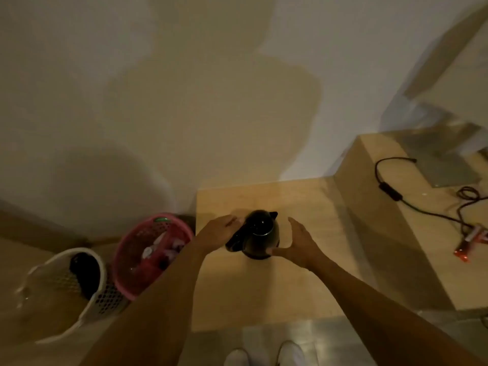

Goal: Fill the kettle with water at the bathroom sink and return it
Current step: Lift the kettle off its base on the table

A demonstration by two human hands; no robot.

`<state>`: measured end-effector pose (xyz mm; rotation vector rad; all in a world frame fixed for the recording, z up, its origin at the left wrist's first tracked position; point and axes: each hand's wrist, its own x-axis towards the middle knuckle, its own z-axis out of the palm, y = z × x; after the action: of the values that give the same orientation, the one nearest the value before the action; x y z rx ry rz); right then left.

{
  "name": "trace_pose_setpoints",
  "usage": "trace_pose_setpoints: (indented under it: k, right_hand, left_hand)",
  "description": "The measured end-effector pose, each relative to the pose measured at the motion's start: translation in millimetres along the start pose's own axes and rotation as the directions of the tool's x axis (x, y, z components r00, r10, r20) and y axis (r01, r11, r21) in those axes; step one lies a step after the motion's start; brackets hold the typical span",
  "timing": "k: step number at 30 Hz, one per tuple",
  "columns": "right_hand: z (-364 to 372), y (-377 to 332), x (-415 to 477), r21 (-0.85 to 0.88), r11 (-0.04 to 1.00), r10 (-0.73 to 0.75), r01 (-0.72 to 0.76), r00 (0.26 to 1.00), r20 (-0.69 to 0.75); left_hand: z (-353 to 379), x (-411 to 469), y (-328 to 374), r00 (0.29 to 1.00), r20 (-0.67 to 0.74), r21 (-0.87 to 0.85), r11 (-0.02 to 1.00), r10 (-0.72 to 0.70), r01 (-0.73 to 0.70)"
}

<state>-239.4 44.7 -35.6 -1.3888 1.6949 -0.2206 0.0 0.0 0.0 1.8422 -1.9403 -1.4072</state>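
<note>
A black kettle (pixel 260 235) stands upright on a low wooden table (pixel 264 291), its lid down and its spout pointing away from me. My left hand (pixel 219 232) is at the kettle's handle on its left side, fingers curled over the top of the handle. My right hand (pixel 299 243) is spread beside the kettle's right side, thumb near its base, fingers apart and not clearly touching it.
A pink basket (pixel 150 253) and a white perforated basket (pixel 66 291) stand on the floor left of the table. A taller wooden desk (pixel 396 207) on the right carries a black cable (pixel 390 191) and a red packet (pixel 472 244). The wall is straight ahead.
</note>
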Motion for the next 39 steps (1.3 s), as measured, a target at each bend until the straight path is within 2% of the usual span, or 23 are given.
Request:
trace_pose_setpoints:
  k: [6, 11, 15, 19, 22, 27, 32, 35, 39]
  right_hand:
    - [54.5, 34.5, 64.6, 0.010, 1.000, -0.014, 0.015, 0.996, -0.088]
    - [75.1, 34.0, 85.7, 0.236, 0.965, -0.064, 0.110, 0.979, -0.192]
    - [78.3, 22.2, 79.4, 0.292, 0.939, -0.102, 0.183, 0.957, -0.273]
    - [80.7, 22.0, 77.1, 0.349, 0.914, -0.112, 0.209, 0.954, -0.278]
    - [77.3, 14.2, 72.1, 0.347, 0.919, -0.093, 0.189, 0.957, -0.274]
    - [55.2, -12.4, 52.0, 0.331, 0.902, -0.153, 0.276, 0.923, -0.354]
    - [6.7, -53.2, 12.3, 0.281, 0.887, -0.191, 0.367, 0.845, -0.499]
    - [-33.6, -85.5, -24.0, 0.213, 0.871, -0.226, 0.443, 0.746, -0.627]
    - [-103.7, -123.9, -86.2, 0.077, 0.883, -0.239, 0.462, 0.587, -0.774]
  left_hand:
    - [21.0, 41.1, -34.7, 0.999, 0.011, -0.154, 0.987, -0.043, 0.044]
    - [37.9, 57.9, -48.5, 0.999, -0.048, -0.254, 0.967, -0.015, 0.003]
    - [51.3, 60.0, -53.8, 0.998, -0.039, -0.356, 0.934, -0.059, 0.041]
    - [58.9, 59.7, -58.0, 0.999, -0.036, -0.481, 0.877, -0.009, -0.010]
    - [64.1, 58.7, -52.9, 0.995, -0.098, -0.548, 0.836, -0.032, -0.027]
    - [50.5, 53.0, -21.8, 0.968, -0.240, -0.583, 0.809, -0.081, -0.077]
    - [-3.6, 22.1, 46.3, 0.976, -0.215, -0.646, 0.745, 0.031, -0.166]
    - [-39.8, -2.9, 102.7, 0.969, -0.197, -0.609, 0.757, 0.147, -0.239]
    - [-76.1, -43.6, 190.6, 0.940, -0.121, -0.586, 0.741, 0.319, -0.327]
